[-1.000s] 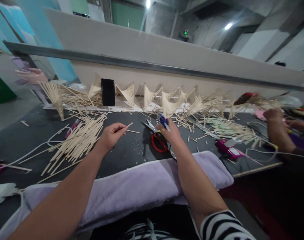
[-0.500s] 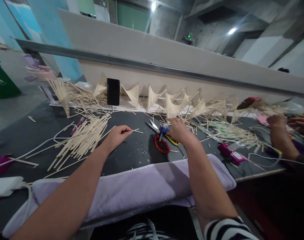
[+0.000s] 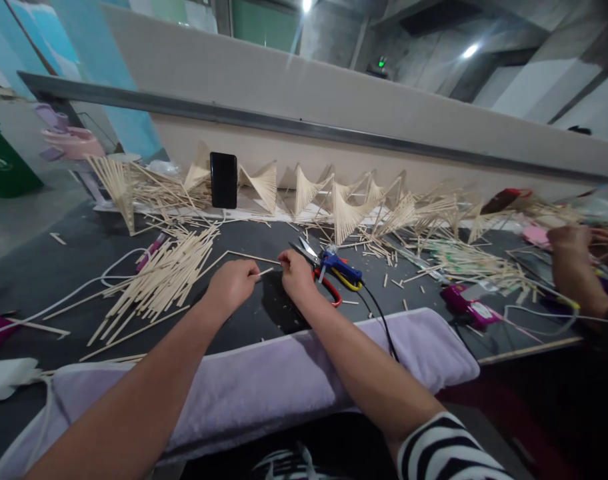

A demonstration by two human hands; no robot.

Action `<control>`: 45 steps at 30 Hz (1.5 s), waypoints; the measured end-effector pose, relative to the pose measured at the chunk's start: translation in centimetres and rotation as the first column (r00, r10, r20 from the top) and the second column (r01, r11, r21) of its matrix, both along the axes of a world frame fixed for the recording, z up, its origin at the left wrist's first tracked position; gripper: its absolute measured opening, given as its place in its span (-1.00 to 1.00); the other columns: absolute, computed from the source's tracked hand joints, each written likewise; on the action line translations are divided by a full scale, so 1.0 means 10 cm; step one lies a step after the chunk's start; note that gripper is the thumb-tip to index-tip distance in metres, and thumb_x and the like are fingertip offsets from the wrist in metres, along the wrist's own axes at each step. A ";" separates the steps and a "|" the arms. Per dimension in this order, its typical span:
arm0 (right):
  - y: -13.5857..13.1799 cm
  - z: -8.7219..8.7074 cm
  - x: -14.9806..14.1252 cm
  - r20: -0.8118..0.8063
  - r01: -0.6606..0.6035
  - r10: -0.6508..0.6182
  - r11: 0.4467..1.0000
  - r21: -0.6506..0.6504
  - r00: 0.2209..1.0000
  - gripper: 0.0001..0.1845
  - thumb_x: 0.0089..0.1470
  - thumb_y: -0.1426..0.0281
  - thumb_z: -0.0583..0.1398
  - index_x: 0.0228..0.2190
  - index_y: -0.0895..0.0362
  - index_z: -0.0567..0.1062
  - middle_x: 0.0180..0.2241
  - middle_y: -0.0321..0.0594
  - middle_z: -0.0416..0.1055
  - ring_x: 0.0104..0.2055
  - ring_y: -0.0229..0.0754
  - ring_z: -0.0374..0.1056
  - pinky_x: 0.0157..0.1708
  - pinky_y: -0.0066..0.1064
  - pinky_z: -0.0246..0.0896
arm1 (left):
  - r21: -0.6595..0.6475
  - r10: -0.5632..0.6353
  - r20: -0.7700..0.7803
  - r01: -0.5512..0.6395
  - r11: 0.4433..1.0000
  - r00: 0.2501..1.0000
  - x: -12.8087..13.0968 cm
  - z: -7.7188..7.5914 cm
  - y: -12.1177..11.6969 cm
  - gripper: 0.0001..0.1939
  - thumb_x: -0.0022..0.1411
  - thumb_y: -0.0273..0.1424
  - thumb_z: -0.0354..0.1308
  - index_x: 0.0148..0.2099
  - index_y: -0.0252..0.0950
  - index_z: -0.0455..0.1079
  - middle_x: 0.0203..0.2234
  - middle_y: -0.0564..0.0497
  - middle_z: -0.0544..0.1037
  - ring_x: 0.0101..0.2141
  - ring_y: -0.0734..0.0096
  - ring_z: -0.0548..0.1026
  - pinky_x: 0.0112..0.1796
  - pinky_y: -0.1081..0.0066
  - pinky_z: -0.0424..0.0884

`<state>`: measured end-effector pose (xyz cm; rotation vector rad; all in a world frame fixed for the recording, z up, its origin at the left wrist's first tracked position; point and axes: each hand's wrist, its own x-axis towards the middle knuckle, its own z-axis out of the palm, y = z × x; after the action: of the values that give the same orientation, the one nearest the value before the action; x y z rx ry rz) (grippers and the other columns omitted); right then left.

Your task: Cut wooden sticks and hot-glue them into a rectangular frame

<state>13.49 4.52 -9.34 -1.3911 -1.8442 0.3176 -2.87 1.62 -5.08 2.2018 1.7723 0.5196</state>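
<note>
My left hand (image 3: pixel 233 285) is closed, pinching a short thin wooden stick (image 3: pixel 265 273) whose end juts out to the right. Just across from it, my right hand (image 3: pixel 295 272) has its fingers pinched at the end of a longer wooden stick (image 3: pixel 251 256). That one runs left to a bent corner beyond my left hand. Right of my right hand lies a blue glue gun (image 3: pixel 348 270) with a black cord. Open scissors (image 3: pixel 308 249) and a red-and-yellow handle pair (image 3: pixel 333 293) lie partly under it.
A large pile of sticks (image 3: pixel 159 287) spreads at left. Fan-shaped stick pieces (image 3: pixel 351 210) stand along the back beside a black phone (image 3: pixel 224 180). A purple towel (image 3: pixel 264 380) covers the front edge. A magenta device (image 3: pixel 469 305) lies at right, near another person's hands (image 3: pixel 571 250).
My right hand has left the glue gun and moved left to the stick near my left hand. The glue gun now lies uncovered on the table.
</note>
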 end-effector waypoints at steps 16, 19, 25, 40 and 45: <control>-0.08 -0.02 0.03 0.074 0.096 -0.078 0.955 -0.280 0.994 -0.20 -0.33 0.71 0.04 0.05 0.13 0.18 -0.15 -0.17 0.39 -0.05 -0.08 0.21 -0.08 -0.27 0.11 | -0.099 0.012 0.145 0.002 0.995 0.989 0.06 -0.10 0.01 -0.83 0.00 -0.33 0.06 -0.41 -0.29 0.42 -0.53 0.03 0.50 -0.47 0.43 0.40 -0.46 0.47 0.19; -0.08 -0.01 0.07 -0.020 0.042 -0.050 0.953 -0.299 0.999 -0.19 -0.34 0.72 0.01 0.05 0.16 0.15 -0.17 -0.18 0.40 -0.07 -0.15 0.25 -0.07 -0.31 0.12 | -0.126 0.023 0.223 0.005 0.992 0.974 0.10 -0.18 0.03 -0.81 -0.04 -0.31 0.10 -0.37 -0.29 0.42 -0.52 0.04 0.50 -0.47 0.43 0.41 -0.46 0.48 0.21; -0.07 -0.03 0.10 -0.136 -0.001 -0.041 0.955 -0.297 0.990 -0.19 -0.37 0.72 0.00 0.04 0.18 0.16 -0.20 -0.14 0.42 -0.13 -0.15 0.30 -0.10 -0.31 0.15 | -0.178 0.009 0.287 0.044 0.983 0.958 0.12 -0.23 0.08 -0.79 -0.04 -0.28 0.08 -0.40 -0.30 0.41 -0.59 0.04 0.50 -0.51 0.41 0.42 -0.47 0.46 0.23; -0.07 -0.01 0.16 -0.128 0.002 -0.045 0.948 -0.319 0.991 -0.24 -0.37 0.69 0.00 0.00 0.19 0.23 -0.32 -0.16 0.41 -0.22 -0.10 0.30 -0.15 -0.24 0.17 | -0.126 -0.071 0.208 0.099 0.987 0.975 0.17 -0.20 0.12 -0.74 -0.01 -0.31 0.03 -0.38 -0.31 0.50 -0.53 0.07 0.52 -0.46 0.43 0.41 -0.47 0.50 0.18; -0.03 -0.07 0.18 -0.178 -0.026 -0.035 0.945 -0.326 0.983 -0.25 -0.36 0.66 0.01 0.00 0.18 0.20 -0.30 -0.17 0.42 -0.23 -0.12 0.30 -0.17 -0.26 0.19 | -0.130 -0.083 0.257 0.120 0.984 0.963 0.15 -0.25 0.14 -0.76 -0.02 -0.32 0.05 -0.37 -0.30 0.49 -0.51 0.06 0.53 -0.45 0.43 0.42 -0.45 0.50 0.21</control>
<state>15.33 4.21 -10.06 -1.5299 -1.6893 0.7528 -1.34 3.06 -7.55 2.0164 1.5095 0.5969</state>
